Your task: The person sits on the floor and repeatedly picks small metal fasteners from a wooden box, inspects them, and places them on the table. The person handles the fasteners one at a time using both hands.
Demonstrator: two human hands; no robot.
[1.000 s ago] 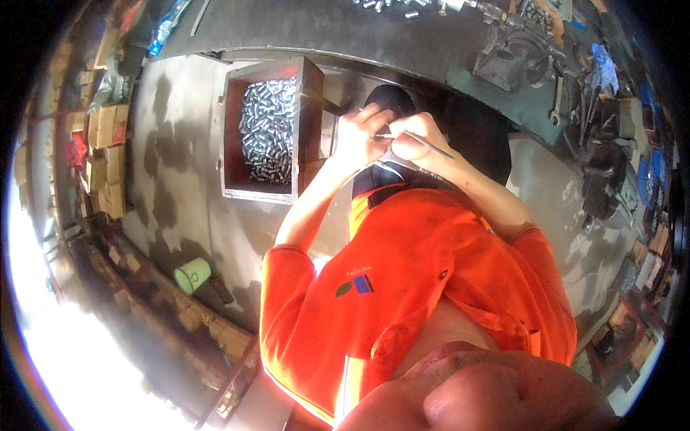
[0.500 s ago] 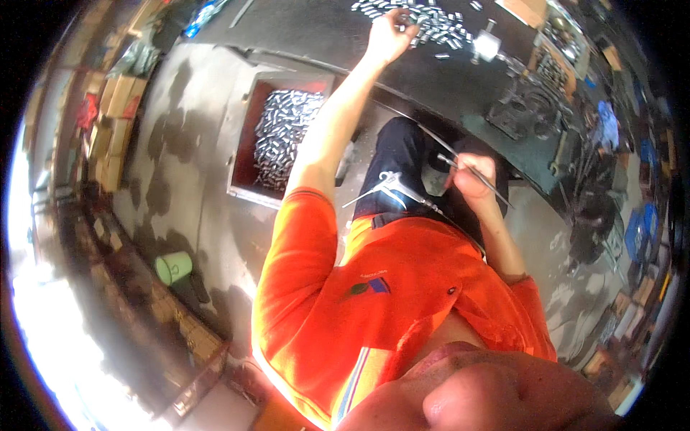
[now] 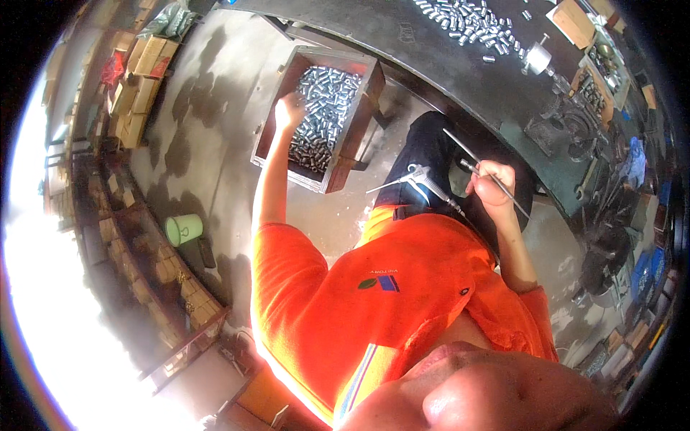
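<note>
My left hand [image 3: 290,110] is over the left side of a wooden bin [image 3: 371,86], beside the heap of small shiny metal cylinders [image 3: 325,108] inside. Glare and blur hide its fingers, so its grip does not show. In front of my lap, my right hand [image 3: 496,185] is closed around a thin metal rod [image 3: 463,146], which slants from upper left to lower right. A short metal piece shows next to the same fingers. A silver air blow gun [image 3: 424,179] with a thin nozzle lies across my lap, near the right hand but apart from it.
Loose metal cylinders [image 3: 474,25] are spread on the dark workbench [image 3: 359,25], with a small metal fixture [image 3: 537,57] to their right. Boxes of parts, wrenches and a blue cloth [image 3: 634,159] lie farther right. A pale green bucket [image 3: 184,230] stands on the floor, left, near shelving.
My left hand has left the cylinders on the bench and swung left and nearer, over the bin. My right hand still grips the rod; the whole view has shifted slightly.
</note>
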